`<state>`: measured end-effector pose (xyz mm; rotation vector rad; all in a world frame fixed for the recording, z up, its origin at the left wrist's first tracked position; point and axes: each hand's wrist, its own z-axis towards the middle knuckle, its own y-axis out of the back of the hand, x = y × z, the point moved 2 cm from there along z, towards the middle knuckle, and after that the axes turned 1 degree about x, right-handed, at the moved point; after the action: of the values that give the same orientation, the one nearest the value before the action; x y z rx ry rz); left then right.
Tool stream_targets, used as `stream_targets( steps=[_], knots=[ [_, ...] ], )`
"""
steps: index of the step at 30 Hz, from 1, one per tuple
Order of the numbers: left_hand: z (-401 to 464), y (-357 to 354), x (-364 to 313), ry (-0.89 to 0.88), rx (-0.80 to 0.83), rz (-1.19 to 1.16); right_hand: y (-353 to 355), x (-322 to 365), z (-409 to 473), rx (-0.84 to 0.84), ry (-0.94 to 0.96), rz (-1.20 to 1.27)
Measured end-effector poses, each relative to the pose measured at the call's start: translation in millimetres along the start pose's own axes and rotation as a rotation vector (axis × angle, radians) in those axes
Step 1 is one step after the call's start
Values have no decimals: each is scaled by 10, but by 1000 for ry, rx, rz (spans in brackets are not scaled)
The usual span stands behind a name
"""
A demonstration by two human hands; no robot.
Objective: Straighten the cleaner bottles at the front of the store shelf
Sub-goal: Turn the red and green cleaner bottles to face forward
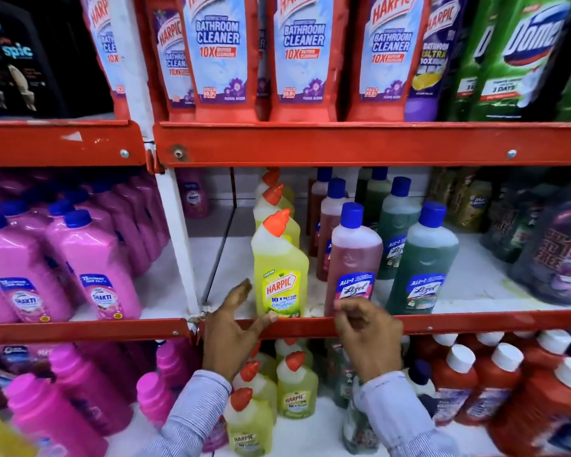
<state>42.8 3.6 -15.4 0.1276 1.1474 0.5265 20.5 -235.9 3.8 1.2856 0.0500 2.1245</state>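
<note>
Touching the tall yellow plastic Harpic bottle (279, 272) low down, the left hand (233, 328) spreads its fingers (267, 319) wide. The bottle stands upright on the red shelf edge (475, 321). The right hand (366, 334) curls loosely, grasping nothing, just below the pink Lizol bottle (353, 258).

Red shelf rail (370, 143) as landmark. Above rail: row of red Harpic bathroom cleaner pouches (220, 54), green Domex bottles (521, 54) at right end. Below rail, far left: pink Shakti jugs (93, 258), blue caps. Well below rail, bottom right: red bottles (495, 390), white caps. Bottom left: magenta bottles (70, 390).
</note>
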Motion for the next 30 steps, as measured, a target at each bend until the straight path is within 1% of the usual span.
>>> stream_targets(
  steps=[1,2,3,4,5,6,8,10,12,15,19,25,27,29,30],
  knots=[
    [-84,2,-59,-22,-129,0,113,-36,-2,-92,16,-7],
    [-186,-29,-154,-83,-250,3,231,-67,6,-154,21,-19],
    [-296,-99,-269,-163,-325,14,325,-96,31,-187,18,-33],
    [-390,-205,-364,-237,-353,14,393,-130,70,-180,7,-37],
    [-463,-334,-451,-283,-326,-5,422,-172,122,-125,-11,-37],
    [-493,-469,-514,-292,-269,-32,424,-200,164,-33,-33,-33],
    [-458,-724,-622,-230,-135,-70,399,-264,223,144,-58,-28],
    [-361,-936,-675,-147,-35,-58,370,-331,265,240,-61,-69],
    [-283,-1081,-680,-106,14,-6,351,-381,309,294,-61,-103],
    [-213,-1165,-689,-80,22,60,370,-419,374,336,-46,-68],
    [-156,-1184,-708,-59,32,76,419,-400,372,341,-46,4],
    [-177,-1221,-718,-56,21,67,429,-408,371,353,-49,7],
    [-198,-1227,-739,-64,13,26,436,-399,363,367,-48,15],
    [-291,-1251,-758,-44,-38,-64,492,-397,336,377,-56,50],
    [-360,-1267,-765,-41,-103,-84,550,-411,311,357,-60,74]
  ],
)
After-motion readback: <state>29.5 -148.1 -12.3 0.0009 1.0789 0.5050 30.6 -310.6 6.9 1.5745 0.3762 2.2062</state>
